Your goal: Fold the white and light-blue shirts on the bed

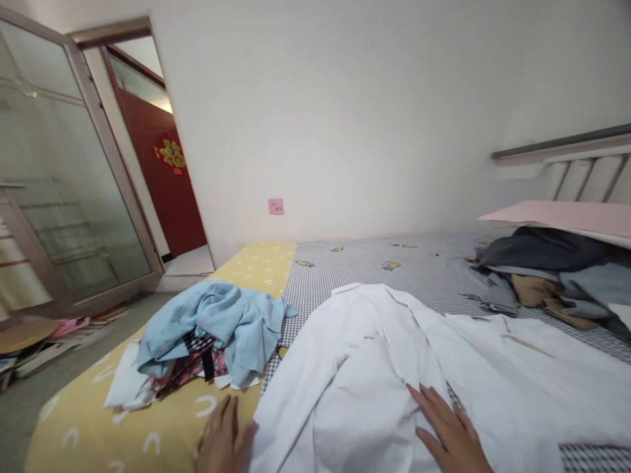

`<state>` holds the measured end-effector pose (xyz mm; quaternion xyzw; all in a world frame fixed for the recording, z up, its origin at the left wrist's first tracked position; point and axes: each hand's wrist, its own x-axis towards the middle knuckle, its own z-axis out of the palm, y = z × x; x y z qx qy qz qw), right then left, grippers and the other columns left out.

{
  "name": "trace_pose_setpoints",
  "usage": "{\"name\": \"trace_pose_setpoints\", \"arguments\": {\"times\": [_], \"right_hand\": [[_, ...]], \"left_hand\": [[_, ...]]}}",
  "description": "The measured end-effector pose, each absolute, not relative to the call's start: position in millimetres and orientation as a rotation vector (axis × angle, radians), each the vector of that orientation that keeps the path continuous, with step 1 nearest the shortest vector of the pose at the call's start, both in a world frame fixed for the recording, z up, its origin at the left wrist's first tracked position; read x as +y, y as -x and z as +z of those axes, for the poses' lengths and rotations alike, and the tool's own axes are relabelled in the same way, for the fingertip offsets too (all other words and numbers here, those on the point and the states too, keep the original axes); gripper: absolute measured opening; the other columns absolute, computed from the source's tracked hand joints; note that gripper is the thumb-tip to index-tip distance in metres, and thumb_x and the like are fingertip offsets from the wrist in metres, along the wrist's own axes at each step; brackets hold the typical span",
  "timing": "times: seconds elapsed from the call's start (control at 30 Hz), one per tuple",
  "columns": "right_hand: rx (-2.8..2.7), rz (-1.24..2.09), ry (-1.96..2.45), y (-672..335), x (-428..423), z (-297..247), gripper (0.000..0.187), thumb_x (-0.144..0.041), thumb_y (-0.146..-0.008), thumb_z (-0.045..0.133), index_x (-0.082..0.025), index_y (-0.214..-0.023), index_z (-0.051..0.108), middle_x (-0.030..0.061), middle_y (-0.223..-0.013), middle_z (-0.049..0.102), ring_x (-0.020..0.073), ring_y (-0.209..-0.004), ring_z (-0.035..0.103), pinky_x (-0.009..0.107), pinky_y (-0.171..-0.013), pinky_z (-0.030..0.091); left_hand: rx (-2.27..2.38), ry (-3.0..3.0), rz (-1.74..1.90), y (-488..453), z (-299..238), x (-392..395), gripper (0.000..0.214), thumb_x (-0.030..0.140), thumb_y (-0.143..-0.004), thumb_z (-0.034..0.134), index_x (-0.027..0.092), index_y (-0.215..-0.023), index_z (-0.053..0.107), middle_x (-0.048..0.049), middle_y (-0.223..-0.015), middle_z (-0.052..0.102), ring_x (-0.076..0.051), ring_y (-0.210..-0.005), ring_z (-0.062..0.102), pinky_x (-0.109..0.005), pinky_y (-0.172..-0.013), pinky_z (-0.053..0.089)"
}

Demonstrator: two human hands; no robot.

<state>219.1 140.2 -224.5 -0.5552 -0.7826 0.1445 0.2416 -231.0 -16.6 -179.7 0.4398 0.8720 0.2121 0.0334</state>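
Note:
A long-sleeved white shirt (365,387) lies spread on the bed, its collar toward the wall. My right hand (448,427) rests on the shirt's right side with fingers spread. At the shirt's left sleeve edge is my left hand (224,437), fingers extended over the yellow bedding and thumb beside the sleeve; I see nothing held in it. Another white garment (532,381) lies flat to the right, partly meeting the shirt. On the left, a light blue garment (217,315) is heaped over a red patterned cloth (190,374) and some white fabric.
The bed carries a yellow sheet (167,433) and a checked sheet (340,269) with pineapple prints. Dark and brown clothes (552,263) are piled at the right under a pink board (566,213). A glass door (83,171) stands ajar on the left.

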Motion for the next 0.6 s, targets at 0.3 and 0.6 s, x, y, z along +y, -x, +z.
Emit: {"name": "trace_pose_setpoints", "arguments": {"times": [0.3, 0.6], "right_hand": [[-1.983, 0.107, 1.782, -179, 178, -171, 0.054, -0.028, -0.096, 0.023, -0.024, -0.126, 0.068, 0.0115, -0.128, 0.069, 0.0326, -0.117, 0.062, 0.053, -0.094, 0.048], [-2.004, 0.011, 1.759, -181, 180, -189, 0.051, -0.024, -0.096, 0.027, -0.025, -0.127, 0.067, 0.0122, -0.123, 0.068, 0.0315, -0.111, 0.062, 0.051, -0.085, 0.046]], "left_hand": [[2.495, -1.411, 0.293, 183, -142, -8, 0.029, 0.020, -0.091, 0.051, 0.024, -0.119, 0.055, -0.0081, -0.113, 0.071, -0.024, -0.103, 0.067, -0.033, -0.084, 0.046], [1.584, -0.309, 1.455, 214, -75, 30, 0.039, 0.019, -0.093, 0.054, 0.023, -0.059, 0.035, 0.0128, -0.041, 0.025, -0.004, -0.030, 0.017, -0.016, -0.036, 0.008]]}}
